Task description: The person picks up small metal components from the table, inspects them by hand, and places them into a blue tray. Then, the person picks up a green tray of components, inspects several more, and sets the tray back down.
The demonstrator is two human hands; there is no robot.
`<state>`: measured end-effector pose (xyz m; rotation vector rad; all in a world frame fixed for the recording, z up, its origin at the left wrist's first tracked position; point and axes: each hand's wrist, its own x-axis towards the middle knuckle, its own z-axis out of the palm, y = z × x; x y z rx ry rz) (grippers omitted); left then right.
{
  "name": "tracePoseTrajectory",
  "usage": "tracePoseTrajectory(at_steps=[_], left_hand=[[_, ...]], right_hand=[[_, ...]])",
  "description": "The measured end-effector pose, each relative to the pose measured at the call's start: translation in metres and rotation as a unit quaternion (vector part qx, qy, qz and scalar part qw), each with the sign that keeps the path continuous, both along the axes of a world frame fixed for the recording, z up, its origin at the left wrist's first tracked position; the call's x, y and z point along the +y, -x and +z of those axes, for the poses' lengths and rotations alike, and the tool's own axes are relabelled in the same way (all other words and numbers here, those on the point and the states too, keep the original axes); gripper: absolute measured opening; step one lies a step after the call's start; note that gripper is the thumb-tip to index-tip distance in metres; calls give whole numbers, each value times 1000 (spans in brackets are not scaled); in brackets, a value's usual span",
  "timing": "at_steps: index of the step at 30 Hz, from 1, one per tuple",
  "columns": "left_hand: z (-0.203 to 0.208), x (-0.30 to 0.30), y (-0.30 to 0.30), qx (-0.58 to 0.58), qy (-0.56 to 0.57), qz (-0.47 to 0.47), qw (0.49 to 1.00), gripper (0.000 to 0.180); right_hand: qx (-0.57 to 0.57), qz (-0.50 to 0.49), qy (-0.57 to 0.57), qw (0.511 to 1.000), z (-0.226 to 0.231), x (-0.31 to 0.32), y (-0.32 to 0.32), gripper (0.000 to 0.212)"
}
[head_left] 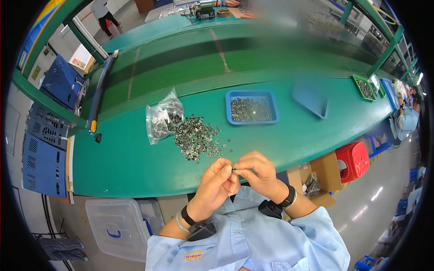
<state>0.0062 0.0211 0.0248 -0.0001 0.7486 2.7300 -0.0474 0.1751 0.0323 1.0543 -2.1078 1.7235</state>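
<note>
Close to the bench's near edge, my left hand (216,180) and my right hand (257,174) meet at the fingertips. Pinched between them is a small dark metal part (233,169); fingers cover most of it, and its exact kind is too small to make out. Just beyond my left hand lies a loose pile of small shiny metal parts (195,137) on the green bench (135,167). A clear plastic bag (163,117) holding more such parts leans against the pile's left side. Farther off, a blue tray (252,122) contains a layer of similar small parts.
Right of the blue tray stands another blue tray (312,101), partly blurred. A green tray (364,88) of parts sits at the far right. Beyond the bench runs a green conveyor belt (176,67). A red stool (352,161), cardboard box (325,174) and clear lidded bin (115,226) are below.
</note>
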Motion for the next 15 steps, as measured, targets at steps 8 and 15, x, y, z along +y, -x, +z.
tracePoseTrajectory(at_steps=[8,15], left_hand=[[4,1,-1,9,55,-4,998,14],[7,3,1,-24,107,1,994,15]], right_hand=[[21,25,-4,999,-2,6,-1,16],[49,-3,-21,999,-5,9,3,14]])
